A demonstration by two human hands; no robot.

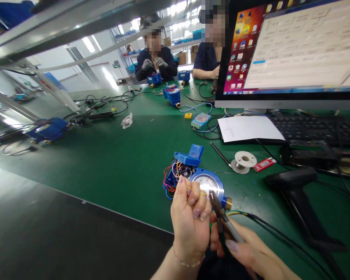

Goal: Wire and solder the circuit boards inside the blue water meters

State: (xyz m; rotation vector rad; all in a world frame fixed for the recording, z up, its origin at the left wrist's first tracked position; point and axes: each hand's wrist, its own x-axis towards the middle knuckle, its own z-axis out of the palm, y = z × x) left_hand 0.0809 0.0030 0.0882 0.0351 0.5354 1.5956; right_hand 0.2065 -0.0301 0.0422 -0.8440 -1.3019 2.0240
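A blue water meter (205, 181) with a round dial, a brass fitting and an opened blue housing full of coloured wires lies on the green table (119, 163) in front of me. My left hand (189, 217) is closed in a pinch on a thin yellow wire (198, 192) that runs from the meter. My right hand (245, 249) grips small pliers (220, 214) whose jaws point at that wire beside the dial.
A monitor (294, 50), keyboard (315, 130), white paper (247, 128), solder spool (244, 160) and black scanner on a stand (294, 186) fill the right. More blue meters (172, 93) and cables lie farther off. Two seated people work at the far end.
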